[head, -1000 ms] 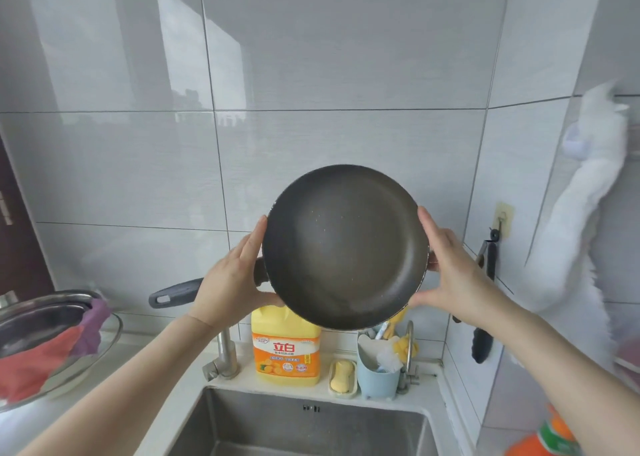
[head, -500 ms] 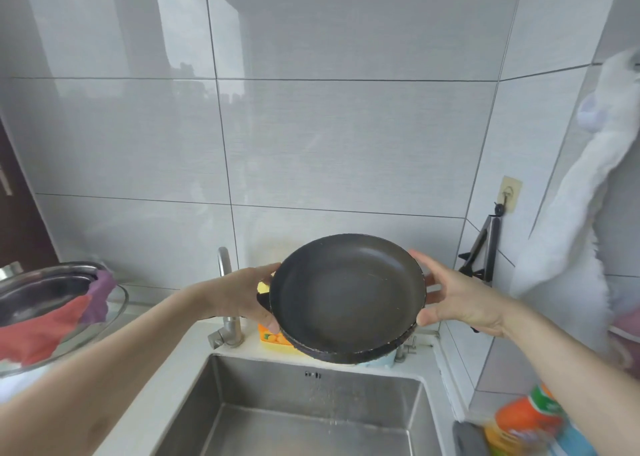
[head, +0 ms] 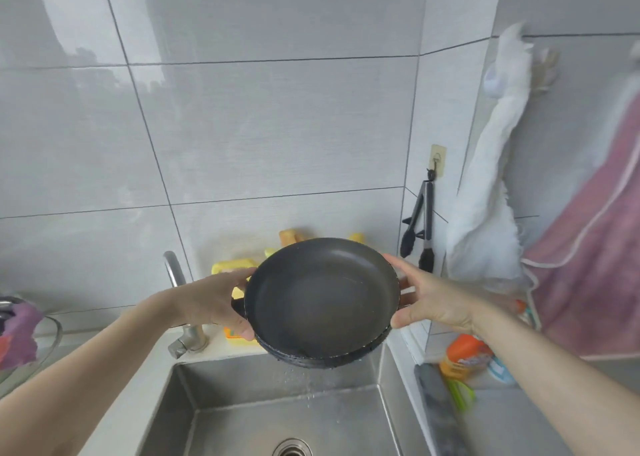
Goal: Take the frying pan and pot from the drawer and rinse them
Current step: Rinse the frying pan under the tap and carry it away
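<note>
Frying pan (head: 322, 299) handle hidden; hands (head: 214, 303)

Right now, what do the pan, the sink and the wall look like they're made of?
Frying pan: dark matte interior, likely nonstick-coated metal; the rim edge looks chipped and pale.
Sink: brushed stainless steel by its grey sheen and soft reflections.
Wall: large glossy grey tiles, probably ceramic; grout lines and window reflections show.
</note>
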Motion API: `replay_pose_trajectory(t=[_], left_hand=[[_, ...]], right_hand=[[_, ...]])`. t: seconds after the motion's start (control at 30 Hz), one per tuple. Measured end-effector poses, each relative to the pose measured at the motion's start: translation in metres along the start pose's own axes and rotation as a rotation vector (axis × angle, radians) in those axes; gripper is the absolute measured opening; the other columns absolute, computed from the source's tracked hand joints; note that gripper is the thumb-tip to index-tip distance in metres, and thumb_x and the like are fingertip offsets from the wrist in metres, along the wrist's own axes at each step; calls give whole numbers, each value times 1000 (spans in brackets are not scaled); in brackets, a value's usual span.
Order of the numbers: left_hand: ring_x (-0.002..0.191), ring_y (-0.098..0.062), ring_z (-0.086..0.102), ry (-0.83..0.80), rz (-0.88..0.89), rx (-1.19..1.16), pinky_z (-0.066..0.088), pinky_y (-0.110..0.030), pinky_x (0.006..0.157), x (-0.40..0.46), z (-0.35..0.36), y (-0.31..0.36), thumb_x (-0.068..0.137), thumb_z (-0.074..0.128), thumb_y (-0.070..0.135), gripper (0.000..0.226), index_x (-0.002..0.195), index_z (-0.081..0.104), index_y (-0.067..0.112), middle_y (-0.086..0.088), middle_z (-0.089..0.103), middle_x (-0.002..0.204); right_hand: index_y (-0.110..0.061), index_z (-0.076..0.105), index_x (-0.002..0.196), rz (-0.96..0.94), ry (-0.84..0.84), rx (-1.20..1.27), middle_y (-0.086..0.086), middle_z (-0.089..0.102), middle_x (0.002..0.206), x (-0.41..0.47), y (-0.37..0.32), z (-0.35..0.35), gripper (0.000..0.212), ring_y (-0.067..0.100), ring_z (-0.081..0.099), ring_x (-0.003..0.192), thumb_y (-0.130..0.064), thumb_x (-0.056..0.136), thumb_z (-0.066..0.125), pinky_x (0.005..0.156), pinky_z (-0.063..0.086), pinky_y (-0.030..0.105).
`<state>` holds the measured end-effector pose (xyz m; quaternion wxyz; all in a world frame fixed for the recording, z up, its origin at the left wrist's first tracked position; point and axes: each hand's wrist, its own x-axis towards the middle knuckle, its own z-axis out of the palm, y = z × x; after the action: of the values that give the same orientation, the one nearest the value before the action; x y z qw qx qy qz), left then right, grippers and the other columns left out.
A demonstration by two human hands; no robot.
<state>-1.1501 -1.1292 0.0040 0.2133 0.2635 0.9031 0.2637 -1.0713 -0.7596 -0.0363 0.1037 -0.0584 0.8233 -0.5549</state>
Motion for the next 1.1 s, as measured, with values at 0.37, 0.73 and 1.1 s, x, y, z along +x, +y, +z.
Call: replay_pose_trajectory(t=[0.37, 0.73, 1.1], left_hand=[[107, 6, 59, -206, 230, 38, 44, -27, 101, 46, 70, 106, 59, 88, 23, 95, 129, 38, 63, 26, 60, 118], [89, 5, 66, -447, 544, 97, 49, -13, 75, 38, 240, 324, 62, 88, 15, 93, 130, 41, 56, 18, 64, 117], [108, -4, 62, -774, 849, 166, 51, -25, 92, 3, 470, 587, 60, 92, 18, 93, 131, 44, 53, 19, 60, 122]], right_hand=[[-48, 37, 140, 78, 288, 72, 20, 56, 120, -165, 38, -38, 104, 27, 67, 98, -2, 57, 81, 91, 53, 52], [-56, 34, 136, 243, 668, 117, 15, 59, 120, -466, 79, -75, 102, 24, 66, 104, 2, 66, 80, 91, 54, 34], [-32, 23, 151, 386, 1091, 225, 1, 58, 133, -796, 129, -86, 113, 14, 63, 114, 3, 63, 85, 92, 54, 35]])
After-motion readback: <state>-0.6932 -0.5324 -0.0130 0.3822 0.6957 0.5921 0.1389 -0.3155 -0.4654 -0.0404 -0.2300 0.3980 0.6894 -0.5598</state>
